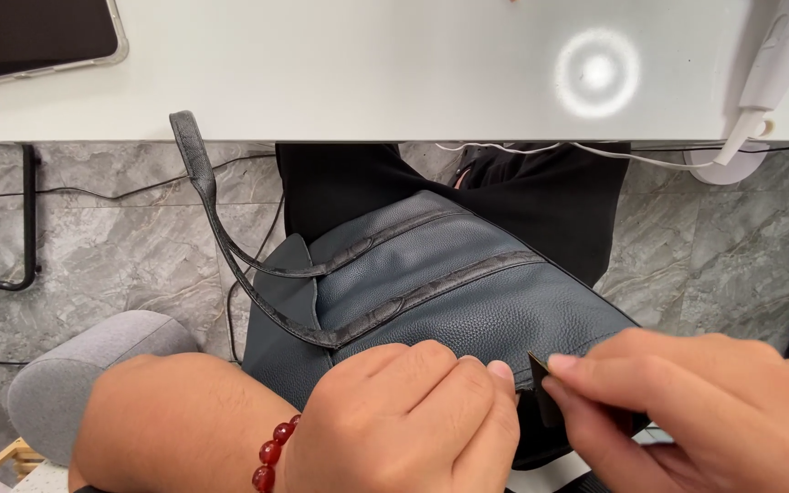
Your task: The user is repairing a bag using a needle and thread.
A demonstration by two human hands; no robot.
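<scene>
1. Head view, nearest first: the left hand rests curled on the near edge of a dark blue-grey leather bag, fingers pressed together and bent, thumb and forefinger nipping the bag's edge. A red bead bracelet sits on that wrist.
2. Just to the right of those fingertips, the right hand pinches a small dark tab, probably a zip pull or a flap, between thumb and forefinger; the other fingers lie tucked behind.
3. The bag lies on the person's lap, directly under and beyond both hands, so the 2 hands meet at its near rim.
4. My judgement is that the step in hand is working the tab at the bag's opening, the left hand steadying the leather. The next move would call for a firm hold on the edge and an even pull along it, not upward.
5. Beyond the fingers, 2 darker textured straps cross the bag, and 1 handle loops up and away to the left.
6. Left of the left wrist is a grey padded armrest.
7. Farther off, a grey marbled floor with black cables, then a white desk carrying a dark tablet and a white cable.
</scene>
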